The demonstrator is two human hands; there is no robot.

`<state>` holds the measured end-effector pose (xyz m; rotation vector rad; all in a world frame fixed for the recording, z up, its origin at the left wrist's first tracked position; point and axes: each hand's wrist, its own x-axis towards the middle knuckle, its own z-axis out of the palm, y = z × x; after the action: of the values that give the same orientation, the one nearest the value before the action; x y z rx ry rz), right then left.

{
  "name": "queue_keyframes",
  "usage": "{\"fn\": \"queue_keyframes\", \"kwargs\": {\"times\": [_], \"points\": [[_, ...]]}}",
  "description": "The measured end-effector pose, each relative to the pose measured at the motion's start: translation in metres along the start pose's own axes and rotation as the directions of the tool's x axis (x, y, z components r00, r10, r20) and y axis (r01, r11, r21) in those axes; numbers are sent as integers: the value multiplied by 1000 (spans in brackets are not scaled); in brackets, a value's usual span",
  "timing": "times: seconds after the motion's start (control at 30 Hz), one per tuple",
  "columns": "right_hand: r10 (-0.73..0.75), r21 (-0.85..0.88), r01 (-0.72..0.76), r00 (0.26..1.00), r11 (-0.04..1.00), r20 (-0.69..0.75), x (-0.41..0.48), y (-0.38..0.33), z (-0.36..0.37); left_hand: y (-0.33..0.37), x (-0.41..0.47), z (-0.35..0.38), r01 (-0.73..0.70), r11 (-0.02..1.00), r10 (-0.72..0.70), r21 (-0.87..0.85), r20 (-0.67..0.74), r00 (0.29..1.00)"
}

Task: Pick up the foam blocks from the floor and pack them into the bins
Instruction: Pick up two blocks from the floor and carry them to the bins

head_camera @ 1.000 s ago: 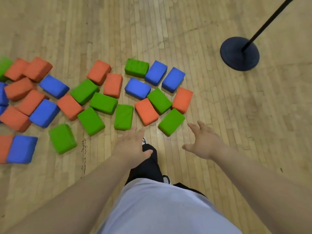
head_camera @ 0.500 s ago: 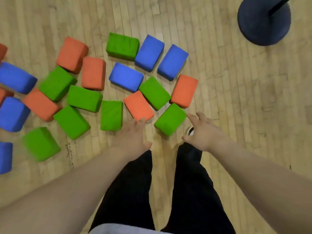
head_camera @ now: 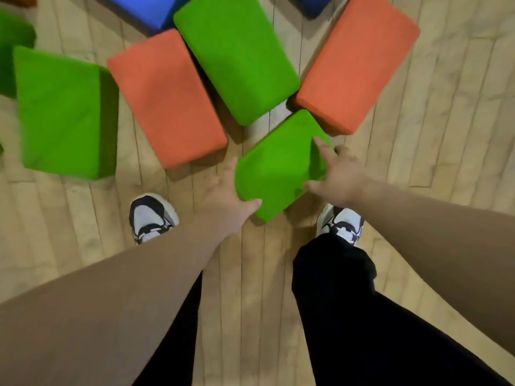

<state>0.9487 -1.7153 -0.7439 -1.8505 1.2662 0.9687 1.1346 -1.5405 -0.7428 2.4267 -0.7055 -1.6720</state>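
Note:
A green foam block (head_camera: 274, 165) lies on the wooden floor just in front of my feet. My left hand (head_camera: 227, 195) presses against its left side with the thumb under its near edge. My right hand (head_camera: 335, 174) clasps its right side, fingers lying over the top. Both hands grip this block between them. Beyond it lie an orange block (head_camera: 167, 98), a larger-looking green block (head_camera: 237, 55), another orange block (head_camera: 356, 62) and a green block (head_camera: 65, 112) at the left. No bin is in view.
My two black-and-white shoes (head_camera: 152, 217) (head_camera: 341, 222) stand on the floor (head_camera: 446, 162) either side of the held block. A blue block (head_camera: 150, 9) and another green one (head_camera: 12, 45) show at the top and left edges.
I have bent down much closer to the floor. Both hands have moved forward from open above the floor onto the sides of the near green block.

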Motion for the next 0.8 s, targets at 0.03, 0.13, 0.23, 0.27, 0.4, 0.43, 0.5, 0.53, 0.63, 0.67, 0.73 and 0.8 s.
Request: {"fn": "queue_keyframes", "kwargs": {"times": [0.03, 0.13, 0.23, 0.27, 0.4, 0.43, 0.5, 0.53, 0.63, 0.67, 0.73, 0.8], "points": [[-8, 34, 9, 999, 999, -32, 7, 4, 11, -4, 10, 11, 31, 998, -31, -50, -3, 1000], [-22, 132, 38, 992, 991, -126, 10, 12, 32, -6, 23, 26, 80, 987, -85, -141, -32, 996], [-16, 235, 54, 986, 971, -163, -5, 14, 33, 5, 11, 15, 79, 979, -113, -188, -177, 978], [-1, 268, 48, 985, 962, -174, -12, 14, 29, 9, 1, 6, 75, 980, -115, -185, -216, 970], [-32, 372, 96, 984, 923, -175, -37, 6, -1, 22, -41, -43, 6, 969, -82, -249, -294, 952], [-54, 383, 116, 984, 917, -167, -42, 3, -9, 28, -49, -56, -19, 970, -60, -241, -314, 948], [-89, 384, 142, 984, 912, -152, -48, -4, -24, 44, -60, -83, -68, 980, -1, -186, -348, 938], [-104, 395, 153, 984, 906, -143, -50, -8, -33, 53, -63, -95, -85, 982, 21, -166, -354, 935], [-126, 408, 187, 977, 894, -171, -38, -17, -62, 83, -60, -126, -134, 987, 94, -88, -363, 927], [-127, 382, 199, 970, 903, -207, -31, -18, -73, 94, -56, -135, -152, 987, 127, -42, -363, 923], [-110, 301, 208, 944, 931, -311, -11, -19, -96, 119, -47, -151, -219, 975, 218, 40, -373, 902], [-73, 242, 181, 915, 953, -397, 11, -17, -120, 147, -36, -161, -270, 945, 324, 186, -400, 857]]}}
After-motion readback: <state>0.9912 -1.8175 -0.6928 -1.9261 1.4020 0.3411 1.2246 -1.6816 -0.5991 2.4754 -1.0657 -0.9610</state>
